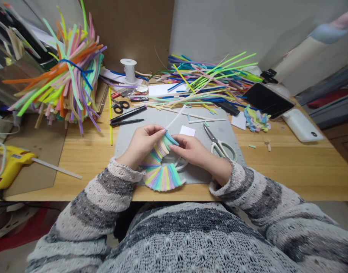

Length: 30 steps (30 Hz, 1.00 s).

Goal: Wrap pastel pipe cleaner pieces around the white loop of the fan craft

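A curved, pleated band of pastel pipe cleaners (164,177) hangs in a C shape over the grey mat (128,136). My left hand (145,142) pinches the band's upper end, thumb and forefinger pressed together near a white pipe cleaner (176,117) that sticks up to the right. At the same end, my right hand (192,149) has its thumb and fingers closed on a blue pipe cleaner (171,138). White loops show behind the band, below my right hand. Part of the band is hidden by my left hand.
Green-handled scissors (219,143) lie right of my right hand. Black pens (128,115) and black scissors (119,106) are at the mat's upper left. Loose pipe cleaners (208,81) pile up behind; a tied bundle (68,76) stands left, above a yellow glue gun (13,163). A phone (269,99) leans at right.
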Each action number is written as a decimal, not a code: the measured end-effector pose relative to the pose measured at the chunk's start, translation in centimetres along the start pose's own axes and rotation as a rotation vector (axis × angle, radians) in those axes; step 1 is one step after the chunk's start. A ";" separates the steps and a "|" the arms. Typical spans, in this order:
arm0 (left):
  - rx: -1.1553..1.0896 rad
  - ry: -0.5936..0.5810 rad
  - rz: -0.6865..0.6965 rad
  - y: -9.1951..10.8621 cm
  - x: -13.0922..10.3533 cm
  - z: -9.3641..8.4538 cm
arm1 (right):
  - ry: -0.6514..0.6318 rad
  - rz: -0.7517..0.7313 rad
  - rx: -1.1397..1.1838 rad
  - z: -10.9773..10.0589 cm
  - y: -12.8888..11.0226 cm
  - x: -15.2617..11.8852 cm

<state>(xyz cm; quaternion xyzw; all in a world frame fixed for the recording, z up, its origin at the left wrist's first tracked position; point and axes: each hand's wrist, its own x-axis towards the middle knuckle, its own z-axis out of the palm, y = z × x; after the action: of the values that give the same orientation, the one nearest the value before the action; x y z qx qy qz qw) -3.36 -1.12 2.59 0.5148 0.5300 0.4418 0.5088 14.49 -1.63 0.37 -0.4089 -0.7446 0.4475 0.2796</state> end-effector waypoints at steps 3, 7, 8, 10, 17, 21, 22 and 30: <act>0.034 0.007 -0.011 0.0 -0.1 0.0 | -0.002 -0.032 -0.347 -2.4 -1.0 -1.2; 0.139 0.050 -0.005 -0.5 -0.1 -0.1 | -0.113 0.033 -0.650 -6.3 -1.7 -3.4; 0.147 0.053 -0.006 -0.7 -0.1 0.0 | -0.133 0.046 -0.695 -7.1 -1.7 -3.9; 0.141 0.048 -0.015 -0.9 -0.1 0.0 | -0.164 0.055 -0.770 -8.8 -1.5 -4.1; 0.100 0.069 -0.033 -1.1 0.1 0.0 | -0.088 0.076 -0.899 -14.8 0.3 1.2; 0.109 0.065 -0.037 -1.5 0.4 -0.2 | -0.181 -0.004 -0.934 -16.2 1.4 7.1; 0.110 0.067 -0.041 -1.6 0.4 -0.2 | -0.191 -0.069 -0.951 -15.9 1.7 8.4; 0.081 0.060 -0.058 -1.4 0.5 -0.1 | 0.102 -0.260 -0.985 -11.2 4.2 13.9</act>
<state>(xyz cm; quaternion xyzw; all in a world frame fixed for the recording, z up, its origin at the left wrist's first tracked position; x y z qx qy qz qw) -3.61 -0.72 1.16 0.5057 0.5773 0.4204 0.4840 17.66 16.31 2.22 -0.4174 -0.8973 -0.0155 0.1430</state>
